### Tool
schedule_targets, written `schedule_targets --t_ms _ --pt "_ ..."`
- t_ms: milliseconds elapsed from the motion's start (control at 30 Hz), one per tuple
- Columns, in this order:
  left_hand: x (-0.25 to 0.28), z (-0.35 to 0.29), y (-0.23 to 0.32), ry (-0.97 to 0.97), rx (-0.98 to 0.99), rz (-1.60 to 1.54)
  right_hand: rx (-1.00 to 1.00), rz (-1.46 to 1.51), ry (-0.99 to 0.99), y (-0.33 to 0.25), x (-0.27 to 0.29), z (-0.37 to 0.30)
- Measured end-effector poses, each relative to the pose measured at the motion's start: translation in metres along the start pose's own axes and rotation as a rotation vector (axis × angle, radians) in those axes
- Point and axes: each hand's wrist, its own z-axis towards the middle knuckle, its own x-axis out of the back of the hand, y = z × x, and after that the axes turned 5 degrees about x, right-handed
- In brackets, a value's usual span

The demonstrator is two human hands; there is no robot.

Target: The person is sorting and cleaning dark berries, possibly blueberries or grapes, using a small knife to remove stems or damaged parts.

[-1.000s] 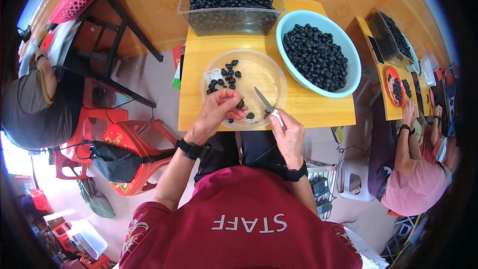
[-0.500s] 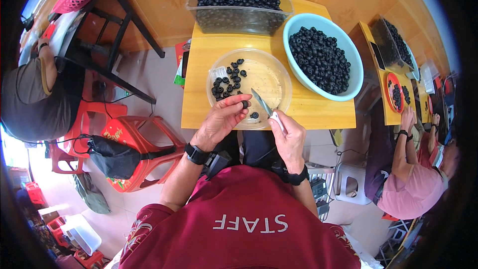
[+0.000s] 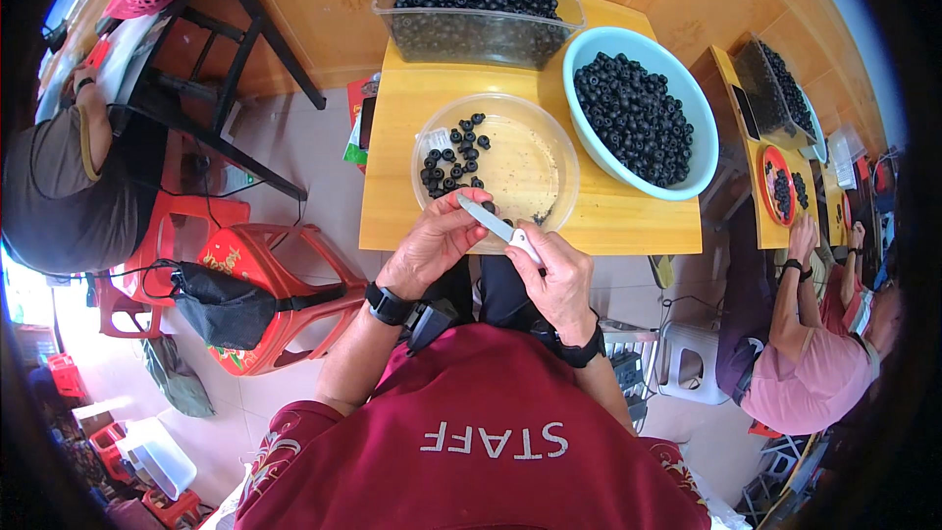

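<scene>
My right hand grips a small knife by its white handle. The blade points up and left, against or just in front of the fingertips of my left hand. Those fingertips pinch a small round black part, partly hidden by the blade and fingers. Both hands are at the near rim of a shallow clear round tub. Several loose black parts lie in the tub's left half, with small dark crumbs on the right.
A light-blue basin heaped with black parts stands right on the yellow table. Behind is a clear rectangular bin of more. Red stools stand left. People work at both sides.
The knife has swung leftward over the left fingertips, and its blade lies flatter. My right hand has shifted slightly left. The left hand still pinches the small part.
</scene>
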Motion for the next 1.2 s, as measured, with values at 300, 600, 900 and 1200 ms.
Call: schedule_targets --t_ms 300,600,900,1200 --pt "-0.005 -0.004 0.001 0.036 0.017 -0.024 0.027 -0.014 -0.016 0.004 0.002 0.001" --pt "-0.014 -0.006 0.009 0.023 0.010 0.020 0.138 -0.079 -0.019 0.014 0.007 0.008" --pt "-0.026 -0.022 0.022 -0.038 0.011 0.033 -0.040 -0.236 0.031 0.042 0.020 0.005" --pt "-0.023 -0.019 0.017 -0.082 0.028 -0.123 -0.153 -0.170 0.018 0.032 0.012 -0.003"
